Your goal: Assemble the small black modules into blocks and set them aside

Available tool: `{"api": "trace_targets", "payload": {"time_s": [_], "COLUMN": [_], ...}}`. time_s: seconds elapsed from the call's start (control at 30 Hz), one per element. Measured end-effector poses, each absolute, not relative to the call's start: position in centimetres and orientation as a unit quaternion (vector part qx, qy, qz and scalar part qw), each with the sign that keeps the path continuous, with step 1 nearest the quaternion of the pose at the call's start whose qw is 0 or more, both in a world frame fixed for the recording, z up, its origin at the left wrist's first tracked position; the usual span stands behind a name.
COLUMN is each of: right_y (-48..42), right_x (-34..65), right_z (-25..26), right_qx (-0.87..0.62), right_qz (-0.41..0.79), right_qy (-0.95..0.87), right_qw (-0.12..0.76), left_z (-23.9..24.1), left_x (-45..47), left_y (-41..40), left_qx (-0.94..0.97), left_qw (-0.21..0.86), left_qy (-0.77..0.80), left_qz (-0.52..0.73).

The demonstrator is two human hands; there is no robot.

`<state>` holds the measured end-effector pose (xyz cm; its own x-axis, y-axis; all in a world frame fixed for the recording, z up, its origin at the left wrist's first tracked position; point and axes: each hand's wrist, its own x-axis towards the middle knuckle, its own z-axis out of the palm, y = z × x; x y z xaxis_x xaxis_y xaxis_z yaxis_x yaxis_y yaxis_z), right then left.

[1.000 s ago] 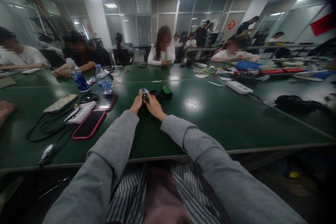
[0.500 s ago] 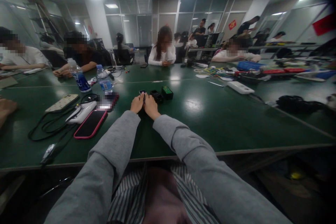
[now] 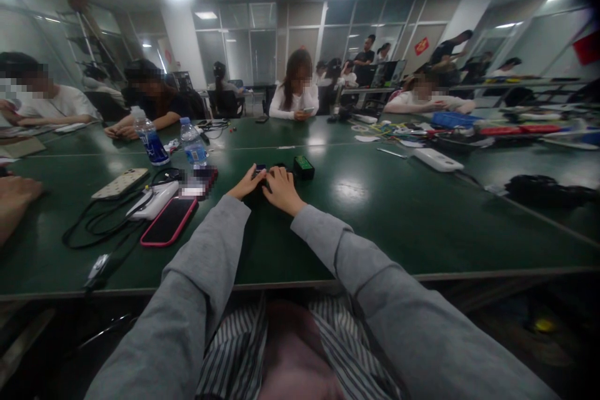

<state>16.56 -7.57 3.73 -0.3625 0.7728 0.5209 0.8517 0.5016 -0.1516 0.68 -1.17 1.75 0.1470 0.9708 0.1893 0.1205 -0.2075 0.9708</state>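
Both my grey-sleeved arms reach forward over the green table [image 3: 375,219]. My left hand [image 3: 244,185] pinches a small dark device [image 3: 259,169] with a bluish face, low over the table. My right hand [image 3: 284,188] lies just right of it, fingers stretched forward over a black block [image 3: 280,167]. A small black box with a green top [image 3: 304,167] sits just beyond my right hand, apart from it.
To my left lie a red-cased phone [image 3: 169,222], a white charger [image 3: 152,200], black cables [image 3: 91,225], a patterned phone [image 3: 120,182] and two water bottles [image 3: 150,140]. Another person's hand [image 3: 16,197] rests at far left. A white power strip [image 3: 438,160] is right. Several people sit around.
My hands held the small device raised between them, then came down to the table. My right hand has let go and spread over the black block. The view has shifted slightly.
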Motion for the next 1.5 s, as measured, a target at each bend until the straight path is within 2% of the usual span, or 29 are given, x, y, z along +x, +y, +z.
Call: {"api": "trace_targets", "payload": {"time_s": [0.17, 0.33, 0.83, 1.1, 1.5], "right_y": [-6.1, -4.4, -3.2, -3.7, -3.3], "right_x": [19.8, 20.9, 19.6, 19.6, 19.6], "right_z": [4.9, 3.4, 0.4, 1.3, 1.2], "right_qx": [-0.547, -0.588, -0.502, -0.518, -0.512], "right_qz": [-0.081, -0.033, 0.034, 0.028, 0.076], "right_qy": [-0.764, -0.755, -0.797, -0.760, -0.770], "right_qw": [0.333, 0.289, 0.334, 0.392, 0.374], "left_z": [1.1, 0.4, -1.0, 0.2, 1.3], "left_x": [-1.1, -1.4, -1.3, -0.6, -0.3], "left_y": [-0.5, -0.2, 0.6, -0.8, -1.7], "left_qx": [0.660, 0.698, 0.710, 0.671, 0.692], "left_qw": [0.413, 0.399, 0.359, 0.374, 0.340], "left_qy": [0.433, 0.409, 0.405, 0.434, 0.448], "left_qz": [0.455, 0.432, 0.451, 0.471, 0.452]}}
